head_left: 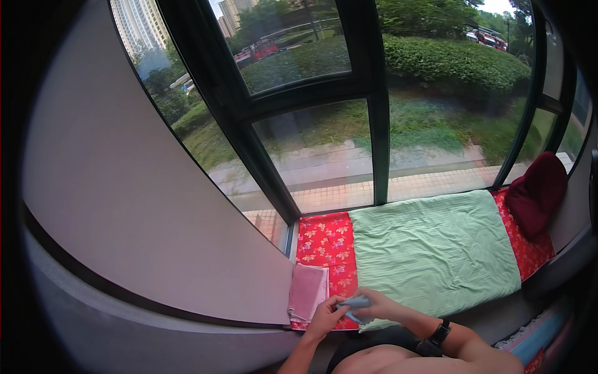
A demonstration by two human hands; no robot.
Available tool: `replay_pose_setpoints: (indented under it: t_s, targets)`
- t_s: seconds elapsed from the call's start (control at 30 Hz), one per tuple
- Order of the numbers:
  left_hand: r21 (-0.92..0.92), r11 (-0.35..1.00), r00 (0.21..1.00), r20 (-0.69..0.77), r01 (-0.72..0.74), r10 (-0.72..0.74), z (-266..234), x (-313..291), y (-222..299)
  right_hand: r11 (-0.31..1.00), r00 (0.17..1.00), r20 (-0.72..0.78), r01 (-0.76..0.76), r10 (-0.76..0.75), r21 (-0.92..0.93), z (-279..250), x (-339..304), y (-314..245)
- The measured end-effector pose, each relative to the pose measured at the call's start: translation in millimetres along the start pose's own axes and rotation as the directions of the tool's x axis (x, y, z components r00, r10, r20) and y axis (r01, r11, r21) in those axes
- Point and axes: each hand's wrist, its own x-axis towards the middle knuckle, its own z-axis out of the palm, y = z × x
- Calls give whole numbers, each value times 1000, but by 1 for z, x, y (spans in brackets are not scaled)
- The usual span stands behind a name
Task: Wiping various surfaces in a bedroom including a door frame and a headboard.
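Observation:
A small blue-grey cloth [356,302] is bunched between my two hands, above the near left part of the window seat. My left hand [324,316] pinches its left side with the fingers closed. My right hand [376,305] grips it from the right, and that arm has a dark watch on the wrist. Just left of my left hand lies a folded pink cloth [306,292] with a paler edge. A light green sheet [436,249], wrinkled and spread flat, covers the middle of the seat, its near left corner beside my right hand.
Red floral fabric [324,240] shows at both ends of the seat. A dark red cushion [539,194] leans at the far right end. Dark-framed windows [381,143] rise behind the seat, and a pale wall [156,187] stands on the left. Blue fabric [536,341] lies at lower right.

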Motion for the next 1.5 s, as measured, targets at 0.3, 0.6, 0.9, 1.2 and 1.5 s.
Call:
replay_pose_setpoints:
  t_s: [0.3,0.6,0.9,1.2,1.5]
  targets:
    - [3,1000,1000,17,17,-17,-7,2,-6,1000,1000,-3,-19,19,-9,1,1,3]
    - [-14,990,990,13,139,-139,-9,1,-9,997,996,73,-50,47,53,-1,0,6]
    - [31,976,976,-3,216,-216,8,0,-9,961,991,126,-86,55,261,-20,-4,16]
    - [89,937,939,-105,337,-328,82,16,-20,928,959,270,-172,81,332,-77,-30,66]
    - [148,903,914,-106,404,-392,156,45,-21,920,950,311,-151,34,362,-138,-55,107]
